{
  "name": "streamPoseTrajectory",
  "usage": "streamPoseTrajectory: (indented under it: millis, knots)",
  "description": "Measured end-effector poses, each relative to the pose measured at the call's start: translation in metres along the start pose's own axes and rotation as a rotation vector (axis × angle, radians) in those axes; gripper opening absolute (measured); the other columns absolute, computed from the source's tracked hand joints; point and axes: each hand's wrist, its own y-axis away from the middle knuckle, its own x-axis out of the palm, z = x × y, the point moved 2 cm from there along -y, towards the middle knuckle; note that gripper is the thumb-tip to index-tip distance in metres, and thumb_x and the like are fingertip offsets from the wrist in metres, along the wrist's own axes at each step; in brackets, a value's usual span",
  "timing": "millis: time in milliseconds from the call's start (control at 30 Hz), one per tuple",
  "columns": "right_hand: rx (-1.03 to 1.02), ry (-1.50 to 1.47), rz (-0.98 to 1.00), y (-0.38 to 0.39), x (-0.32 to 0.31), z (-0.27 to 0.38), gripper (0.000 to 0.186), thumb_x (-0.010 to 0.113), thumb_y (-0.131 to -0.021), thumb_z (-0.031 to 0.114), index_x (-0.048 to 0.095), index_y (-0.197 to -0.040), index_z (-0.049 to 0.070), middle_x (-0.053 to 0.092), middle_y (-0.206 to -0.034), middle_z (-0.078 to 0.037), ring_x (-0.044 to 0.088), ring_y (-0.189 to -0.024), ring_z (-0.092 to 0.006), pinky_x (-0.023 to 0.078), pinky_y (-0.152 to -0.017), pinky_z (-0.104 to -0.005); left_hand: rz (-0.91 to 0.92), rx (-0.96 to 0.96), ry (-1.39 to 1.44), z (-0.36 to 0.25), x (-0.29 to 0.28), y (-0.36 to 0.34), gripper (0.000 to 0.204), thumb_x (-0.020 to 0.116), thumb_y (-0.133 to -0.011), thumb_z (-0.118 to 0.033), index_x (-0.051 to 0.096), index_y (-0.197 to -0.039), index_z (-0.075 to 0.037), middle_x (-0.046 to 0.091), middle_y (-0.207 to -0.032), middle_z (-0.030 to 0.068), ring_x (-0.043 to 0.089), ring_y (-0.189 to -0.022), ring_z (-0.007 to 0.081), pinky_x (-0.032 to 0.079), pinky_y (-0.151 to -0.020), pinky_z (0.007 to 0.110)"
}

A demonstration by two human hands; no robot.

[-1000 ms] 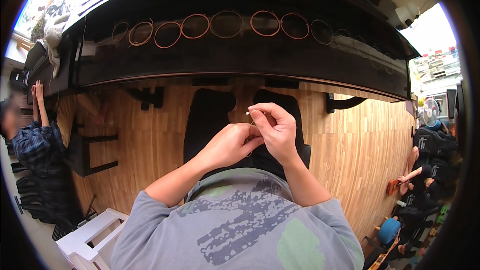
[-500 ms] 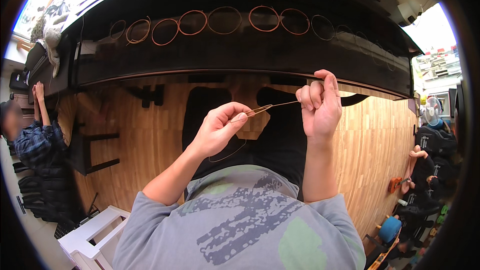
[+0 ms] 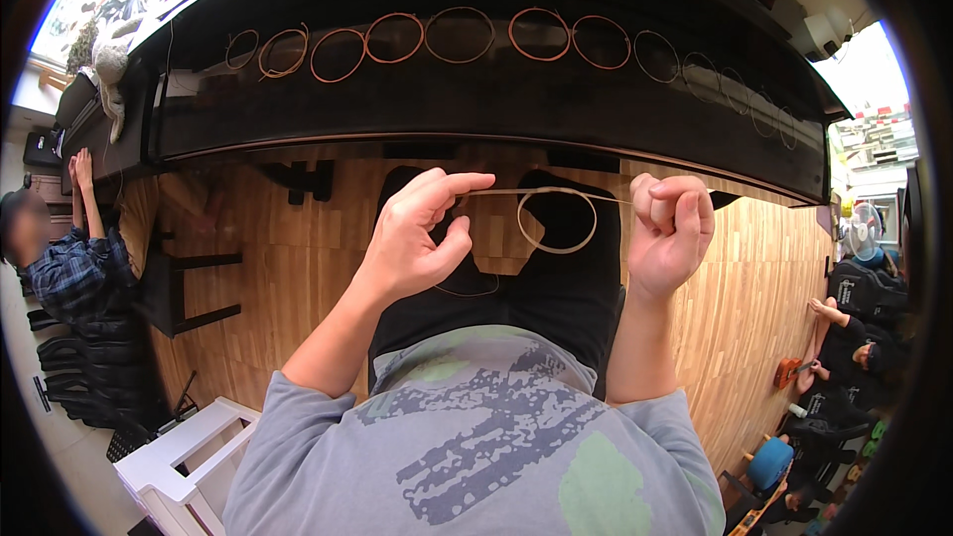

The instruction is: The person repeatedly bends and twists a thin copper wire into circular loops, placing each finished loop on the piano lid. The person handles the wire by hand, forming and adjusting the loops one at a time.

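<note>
A thin, coppery-gold wire string (image 3: 595, 228) with a round coil hangs between my hands over my lap. My right hand (image 3: 671, 236) is closed, its fingers curled and pinching the string's straight end. My left hand (image 3: 421, 238) has its thumb and index finger apart in a C shape. The string's other side runs in under that index finger, where the exact hold is hidden. A loose wire tail (image 3: 476, 294) dangles below the left hand. Beyond both hands, a row of coiled wire strings (image 3: 339, 79), some copper-coloured and some pale, lies on a glossy black piano lid (image 3: 397, 109).
My dark-trousered legs are below the coil, above a wooden floor (image 3: 735, 308). At the left are a person in a plaid shirt (image 3: 74, 273), a dark bench (image 3: 204, 288) and a white frame (image 3: 189, 457). People sit at the right, beside an orange stringed instrument (image 3: 786, 372).
The wire string went from a narrow twisted loop by my left fingers to a round coil between my hands. My left thumb and index finger parted, and my right hand moved slightly right and down.
</note>
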Motion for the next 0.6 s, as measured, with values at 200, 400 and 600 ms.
streamPoseTrajectory:
  millis: [200, 400, 600]
  knots:
    - [-0.214, 0.19, 0.112, 0.013, 0.028, -0.003, 0.031, 0.048, -0.097, 0.023, 0.059, -0.084, -0.003, 0.048, -0.062, -0.003, 0.039, -0.059, -0.0138, 0.031, -0.058, -0.0306, 0.224, -0.173, 0.432, 0.004, 0.01, 0.0, 0.054, 0.058, -0.087, -0.036, 0.052, -0.129, -0.002, 0.055, -0.086, 0.0032, 0.051, -0.069, 0.0086, 0.041, -0.061, 0.022]
    - [-0.298, 0.206, 0.212, 0.019, 0.041, -0.008, 0.029, 0.048, -0.095, 0.022, 0.061, -0.08, 0.0, 0.049, -0.061, -0.003, 0.041, -0.059, -0.0163, 0.033, -0.059, -0.0326, 0.326, -0.351, 0.653, 0.005, 0.025, -0.008, 0.047, 0.053, -0.096, -0.031, 0.047, -0.133, -0.002, 0.064, -0.099, 0.01, 0.063, -0.076, 0.0096, 0.048, -0.061, 0.019]
    - [-0.382, 0.302, 0.225, 0.023, 0.044, -0.013, 0.028, 0.056, -0.09, 0.022, 0.056, -0.105, -0.002, 0.059, -0.083, -0.012, 0.056, -0.077, -0.0241, 0.043, -0.072, -0.0364, 0.102, -0.275, 0.699, -0.001, 0.029, -0.021, 0.023, 0.047, -0.1, -0.019, 0.061, -0.098, 0.0, 0.047, -0.058, -0.005, 0.041, -0.05, 0.0018, 0.036, -0.047, 0.018]
